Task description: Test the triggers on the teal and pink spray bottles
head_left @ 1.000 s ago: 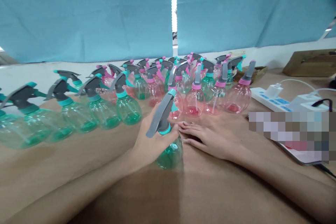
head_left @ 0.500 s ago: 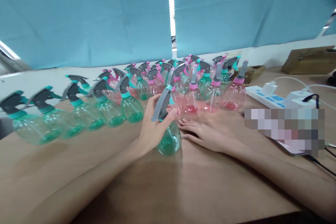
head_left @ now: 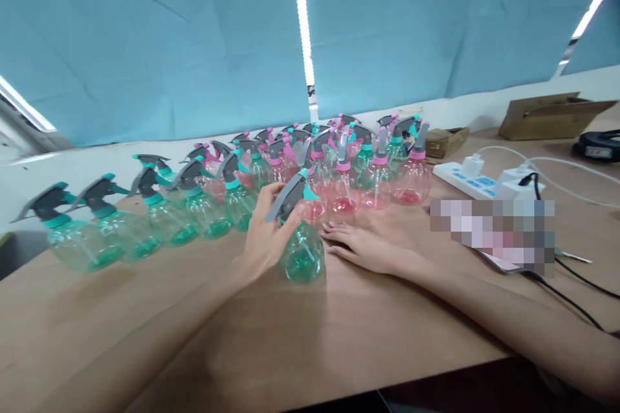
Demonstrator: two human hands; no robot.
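Note:
My left hand is closed around the neck of a green spray bottle with a grey and teal spray head. The bottle stands on the wooden table, its teal trigger pointing right. Palm down on the table just right of it rests my right hand, fingers stretched out and holding nothing. To the left runs a slanting row of green spray bottles. Beyond my hands stand pink spray bottles, mixed with green ones farther back.
A white power strip with plugs and cables lies at the right. Nearer is a phone-like device, mostly blurred out, with a black cable. Cardboard boxes sit at the back right, below a blue curtain.
The held bottle's spray head has turned, so its trigger now shows on the right side. My view has shifted slightly to the right; my right hand stays flat on the table.

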